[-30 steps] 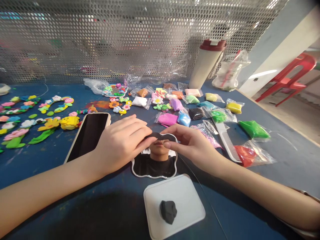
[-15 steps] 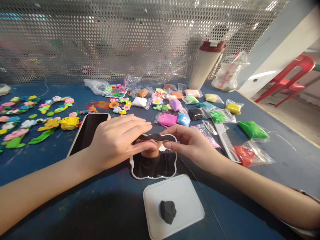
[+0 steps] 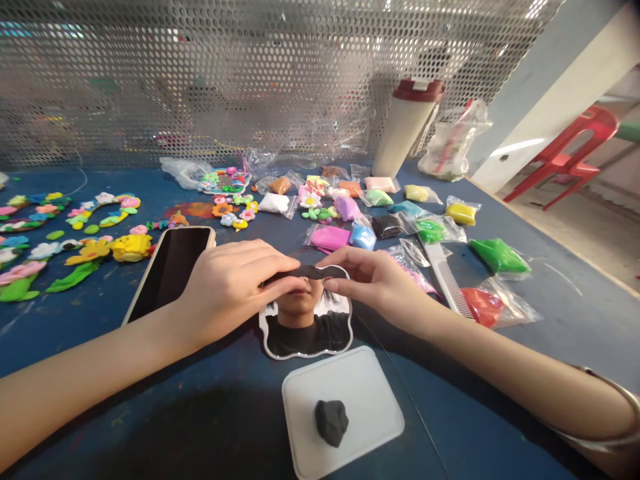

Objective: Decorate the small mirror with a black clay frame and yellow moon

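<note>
My left hand (image 3: 230,290) and my right hand (image 3: 373,280) pinch a thin dark grey clay strip (image 3: 307,272) between them, each holding one end. The strip hangs just above the top edge of a wavy-edged, black-rimmed mirror (image 3: 306,327), which reflects a person's chin and dark top. Beside my left hand lies a black-screened smartphone (image 3: 170,275), touching its heel or nearly so. Below the mirror, a white plastic board (image 3: 343,413) carries a lump of dark grey clay (image 3: 331,423).
Clay flowers and figures (image 3: 93,250) lie on the blue table at left. Bagged coloured clay (image 3: 500,257) and a white comb (image 3: 445,287) lie to the right. A perforated metal screen (image 3: 200,87) stands behind, with a tall cup (image 3: 407,120) before it. A red chair (image 3: 565,153) stands beyond the table's right edge.
The clay strip has flattened from a slight arch and shifted a little left, with both hands still pinching it. The view has also drifted slightly.
</note>
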